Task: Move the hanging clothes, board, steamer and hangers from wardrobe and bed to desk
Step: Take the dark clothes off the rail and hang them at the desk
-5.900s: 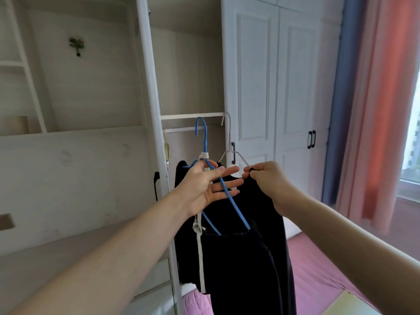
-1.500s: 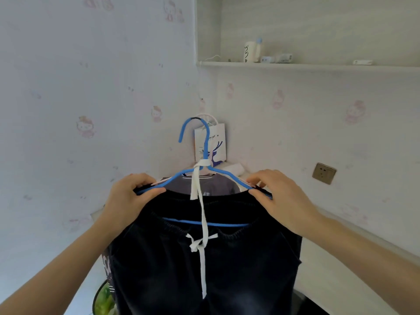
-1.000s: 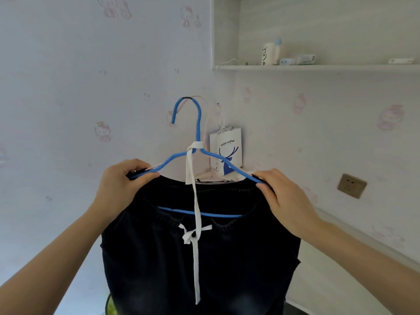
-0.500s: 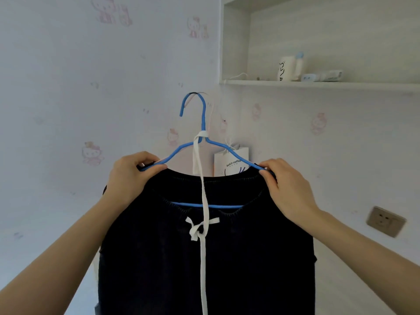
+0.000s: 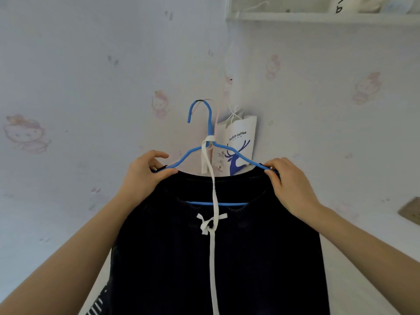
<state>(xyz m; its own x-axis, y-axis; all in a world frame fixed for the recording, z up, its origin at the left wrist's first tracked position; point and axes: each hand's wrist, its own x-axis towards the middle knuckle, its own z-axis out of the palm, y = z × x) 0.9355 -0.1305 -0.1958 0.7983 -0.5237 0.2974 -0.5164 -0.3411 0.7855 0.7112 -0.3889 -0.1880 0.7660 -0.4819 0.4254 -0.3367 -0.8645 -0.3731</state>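
A blue wire hanger [image 5: 208,123] carries dark clothes [image 5: 218,251] with a white drawstring [image 5: 213,246] looped round the hanger's neck and hanging down the front. My left hand [image 5: 143,173] pinches the hanger's left shoulder together with the cloth. My right hand [image 5: 288,180] grips the right shoulder the same way. I hold the hanger upright in front of a wall corner. The garment's lower part runs out of the frame.
A white paper coffee bag with a blue deer [image 5: 237,146] hangs in the corner behind the hanger. A white shelf [image 5: 318,17] runs along the top right. A wall socket [image 5: 410,212] sits at the right edge. Cartoon wallpaper covers both walls.
From the wardrobe I have turned to the wall corner with the clothes. Over the last second the view tilted down and the shelf moved up; both hands keep their hold on the hanger.
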